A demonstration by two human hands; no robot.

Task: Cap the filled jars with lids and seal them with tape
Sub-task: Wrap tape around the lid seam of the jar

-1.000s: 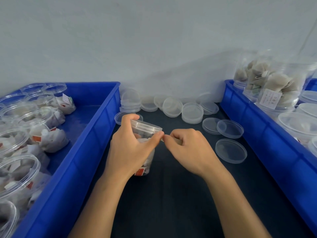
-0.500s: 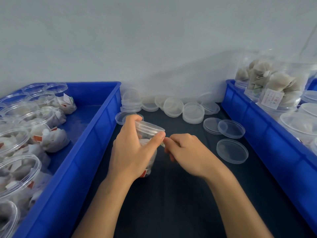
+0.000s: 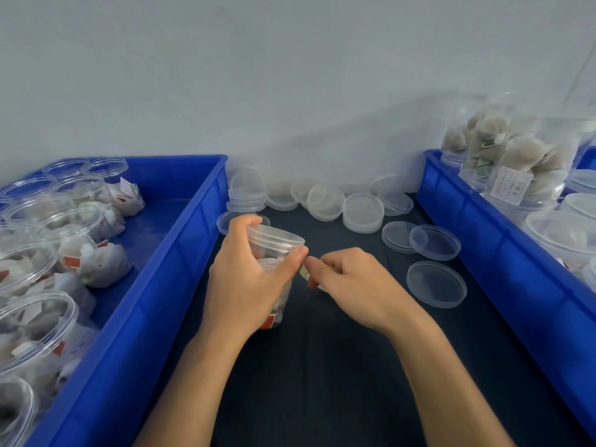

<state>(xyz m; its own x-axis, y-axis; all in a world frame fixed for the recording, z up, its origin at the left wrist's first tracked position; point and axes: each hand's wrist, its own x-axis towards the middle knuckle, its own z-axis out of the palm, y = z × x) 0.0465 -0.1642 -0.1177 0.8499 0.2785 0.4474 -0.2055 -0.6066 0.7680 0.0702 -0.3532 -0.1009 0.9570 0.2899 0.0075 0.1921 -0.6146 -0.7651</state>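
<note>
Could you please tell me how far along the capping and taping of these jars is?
Done: capped clear plastic jars of tea bags stand in the right blue plastic bin. In hand: the left hand grips a lidded clear jar while the right hand pinches a pale tape strip beside it. Left: open filled jars wait in the left blue bin, loose clear lids nearby.

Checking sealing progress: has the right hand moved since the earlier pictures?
Yes, slightly: the right hand has drawn nearer the single lid, leaving a small gap beside the jar.
</note>
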